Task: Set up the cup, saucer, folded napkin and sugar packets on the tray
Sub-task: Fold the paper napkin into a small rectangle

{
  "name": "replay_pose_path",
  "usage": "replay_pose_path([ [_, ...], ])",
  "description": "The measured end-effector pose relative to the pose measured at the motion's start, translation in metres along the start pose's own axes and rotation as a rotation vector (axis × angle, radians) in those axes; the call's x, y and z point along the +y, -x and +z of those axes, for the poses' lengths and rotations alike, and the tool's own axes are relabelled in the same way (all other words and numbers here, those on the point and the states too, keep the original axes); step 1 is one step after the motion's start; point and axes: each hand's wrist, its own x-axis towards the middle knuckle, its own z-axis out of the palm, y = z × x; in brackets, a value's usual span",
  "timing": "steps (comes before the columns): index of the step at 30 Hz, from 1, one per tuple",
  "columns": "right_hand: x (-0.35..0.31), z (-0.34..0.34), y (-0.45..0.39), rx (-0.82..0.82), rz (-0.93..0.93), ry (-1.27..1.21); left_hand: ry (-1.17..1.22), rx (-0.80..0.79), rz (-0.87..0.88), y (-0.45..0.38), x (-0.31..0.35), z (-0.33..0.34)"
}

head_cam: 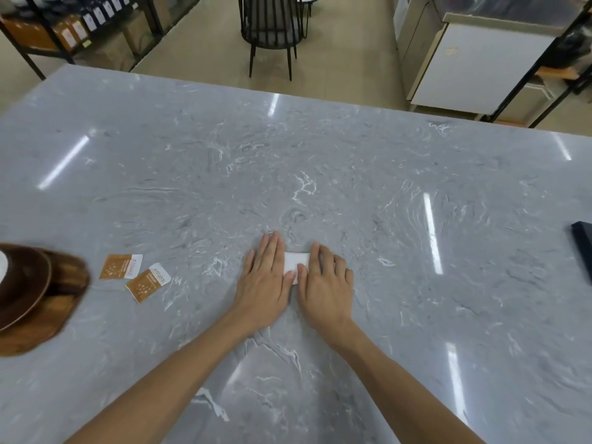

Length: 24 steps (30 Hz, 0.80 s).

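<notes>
A white folded napkin (296, 261) lies on the grey marble table (320, 174), mostly hidden under my hands. My left hand (267, 277) lies flat on its left part and my right hand (325, 283) flat on its right part, fingers together, pressing down. Two orange-and-white sugar packets (121, 266) (148, 282) lie on the table to the left. At the left edge a wooden tray (69, 293) carries a dark brown saucer (25, 286); a white cup (2, 265) on it is barely in view.
A dark flat object (584, 248) sits at the table's right edge. Beyond the far table edge stand a black chair (272, 30), shelving with boxes (64, 30) at left, and a white cabinet (480, 65) at right.
</notes>
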Motion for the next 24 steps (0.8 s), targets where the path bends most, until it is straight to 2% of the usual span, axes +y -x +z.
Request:
replay_pose_path([
  [4,0.001,-0.018,-0.006,-0.121,0.155,-0.188,0.028,-0.033,-0.006,0.002,0.001,-0.005],
  [7,0.003,-0.029,-0.019,-0.27,0.367,-0.403,0.047,-0.043,-0.012,0.004,0.003,-0.01],
  [12,0.0,-0.04,-0.036,-0.413,0.748,-1.016,0.071,-0.019,-0.063,0.008,0.004,-0.01],
  [14,-0.003,-0.046,-0.037,-0.465,0.836,-1.165,0.079,-0.013,-0.078,0.011,0.002,-0.01],
  [18,-0.012,-0.057,-0.034,-0.481,0.816,-1.259,0.134,-0.029,-0.151,0.02,-0.003,-0.013],
  [22,-0.025,-0.074,-0.022,-0.445,0.67,-1.334,0.356,-0.007,-0.299,0.036,-0.002,-0.028],
  [24,-0.035,-0.083,-0.013,-0.454,0.581,-1.353,0.456,0.053,-0.327,0.048,-0.003,-0.042],
])
